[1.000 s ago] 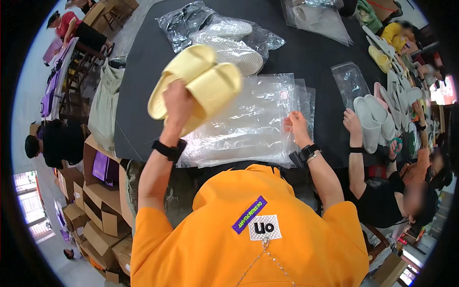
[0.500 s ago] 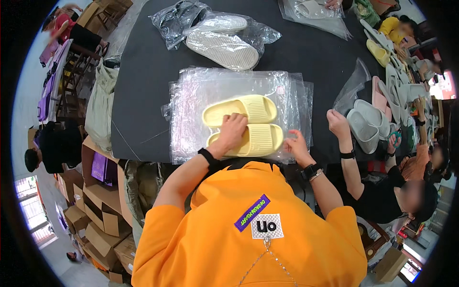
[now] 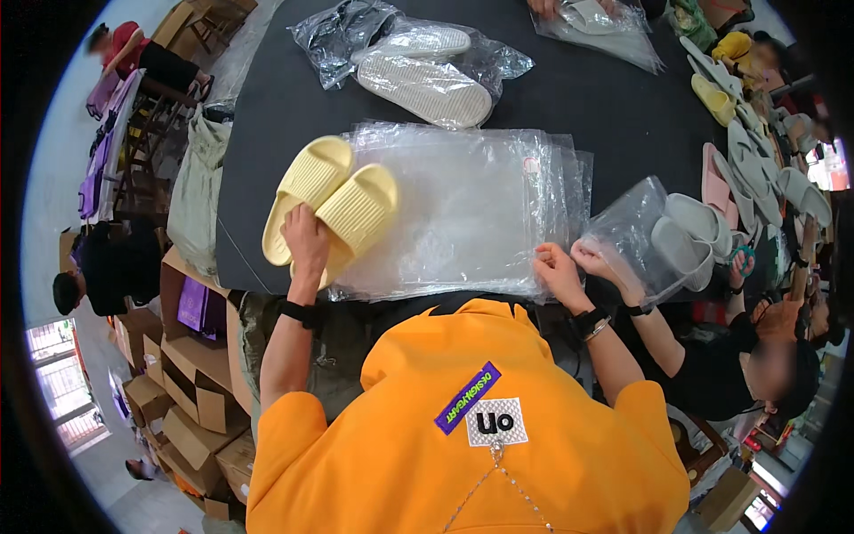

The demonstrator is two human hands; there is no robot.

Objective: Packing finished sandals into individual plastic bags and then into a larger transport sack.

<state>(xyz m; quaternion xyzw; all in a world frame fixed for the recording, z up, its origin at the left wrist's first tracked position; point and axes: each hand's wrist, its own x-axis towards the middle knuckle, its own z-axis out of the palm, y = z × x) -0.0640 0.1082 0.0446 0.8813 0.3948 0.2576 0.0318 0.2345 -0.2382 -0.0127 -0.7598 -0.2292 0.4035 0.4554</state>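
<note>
My left hand (image 3: 307, 238) grips a pair of pale yellow slippers (image 3: 331, 203), soles up, at the left edge of a stack of clear plastic bags (image 3: 471, 209) on the black table (image 3: 605, 107). My right hand (image 3: 556, 274) rests on the stack's near right corner, fingers pinching the top bag's edge. A co-worker's hand (image 3: 594, 260) is right beside mine, holding a clear bag with grey slippers (image 3: 685, 238) in it.
A bagged pair of white slippers (image 3: 427, 71) lies at the table's far side beside crumpled bags (image 3: 342, 31). Loose slippers in grey, pink and yellow (image 3: 756, 151) line the right. Cardboard boxes (image 3: 191, 392) stand on the floor at left.
The yellow slippers went from held up, to the middle of the bag stack, to its left edge. My right hand has shifted to the stack's near right corner.
</note>
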